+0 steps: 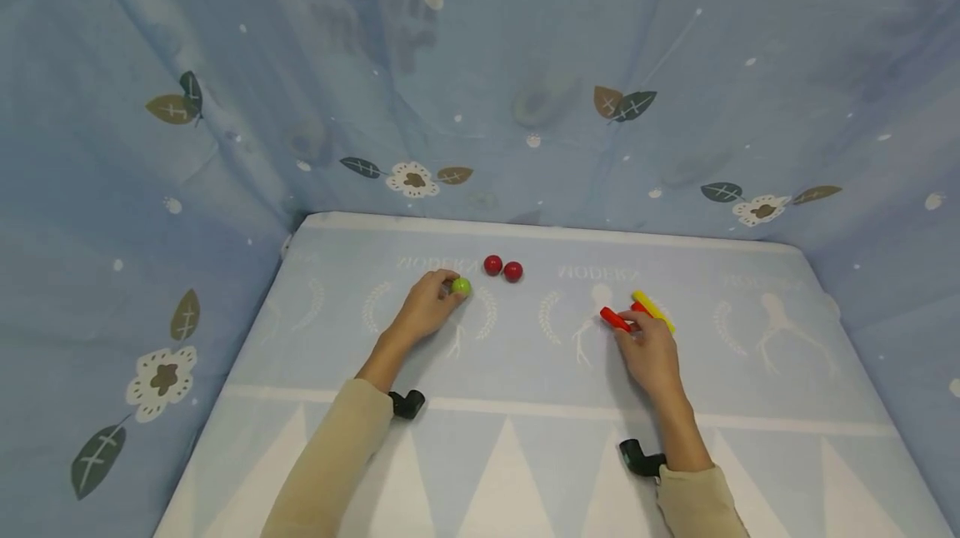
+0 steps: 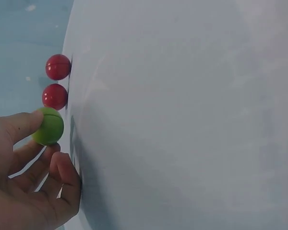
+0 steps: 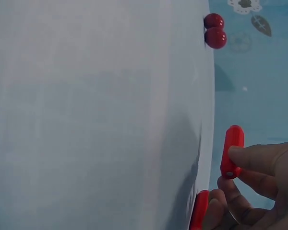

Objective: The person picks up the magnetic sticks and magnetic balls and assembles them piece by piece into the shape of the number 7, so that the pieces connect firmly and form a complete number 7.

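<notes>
In the head view my left hand (image 1: 426,306) pinches a small green ball (image 1: 462,287) between thumb and fingers. Two shiny dark red balls (image 1: 492,265) sit side by side just beyond it; the left wrist view shows a seam around the green ball (image 2: 49,128). At the right, my right hand (image 1: 651,355) pinches a short red rounded stick (image 1: 615,319) by thumb and fingertips. Under its fingers lies a second red stick (image 3: 199,211), partly hidden by the hand. Against that one rests a longer yellow stick (image 1: 652,311).
A pale blue and white patterned cloth covers the table (image 1: 517,388). Blue floral curtains (image 1: 480,88) rise behind its far edge and along both sides. Dark angular pieces, the left one (image 1: 408,405) and the right one (image 1: 640,459), stick out beside the wrists.
</notes>
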`<state>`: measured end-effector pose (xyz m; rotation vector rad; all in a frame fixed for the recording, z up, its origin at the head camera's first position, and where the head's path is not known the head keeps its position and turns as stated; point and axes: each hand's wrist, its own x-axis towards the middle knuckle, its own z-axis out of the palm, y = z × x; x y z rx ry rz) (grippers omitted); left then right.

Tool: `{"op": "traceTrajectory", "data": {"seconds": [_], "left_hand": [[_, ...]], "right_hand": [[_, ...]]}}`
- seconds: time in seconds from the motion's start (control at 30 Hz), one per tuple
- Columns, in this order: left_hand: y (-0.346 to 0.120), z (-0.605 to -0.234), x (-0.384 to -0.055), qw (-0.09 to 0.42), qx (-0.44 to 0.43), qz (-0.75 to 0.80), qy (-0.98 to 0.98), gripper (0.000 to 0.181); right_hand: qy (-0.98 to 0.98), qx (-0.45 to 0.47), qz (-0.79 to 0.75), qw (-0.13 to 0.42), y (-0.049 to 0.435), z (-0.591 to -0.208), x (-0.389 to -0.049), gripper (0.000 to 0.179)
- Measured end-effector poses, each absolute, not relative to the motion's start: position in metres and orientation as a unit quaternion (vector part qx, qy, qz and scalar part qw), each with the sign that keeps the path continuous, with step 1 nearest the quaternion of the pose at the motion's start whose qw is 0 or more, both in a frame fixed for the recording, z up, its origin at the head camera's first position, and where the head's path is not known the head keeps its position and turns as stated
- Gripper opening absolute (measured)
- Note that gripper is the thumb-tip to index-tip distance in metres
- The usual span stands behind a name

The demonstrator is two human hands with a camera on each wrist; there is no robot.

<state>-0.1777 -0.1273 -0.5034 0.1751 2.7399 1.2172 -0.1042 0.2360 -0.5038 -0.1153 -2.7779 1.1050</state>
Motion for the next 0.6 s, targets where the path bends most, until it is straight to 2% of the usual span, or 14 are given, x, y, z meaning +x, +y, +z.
{"op": "traceTrajectory", "data": {"seconds": [0.17, 0.6], "left_hand": [[-0.129, -0.501, -0.166, 0.077, 0.085, 0.396, 0.911, 0.041], [-0.129, -0.495, -0.135, 0.086, 0.107, 0.388, 0.911, 0.038]], "right_hand": [[-0.921, 0.002, 0.38, 0.083, 0.225, -0.501, -0.106, 0.024], [-0.91, 0.082, 0.402, 0.051, 0.186, -0.502, -0.105, 0.029]]}}
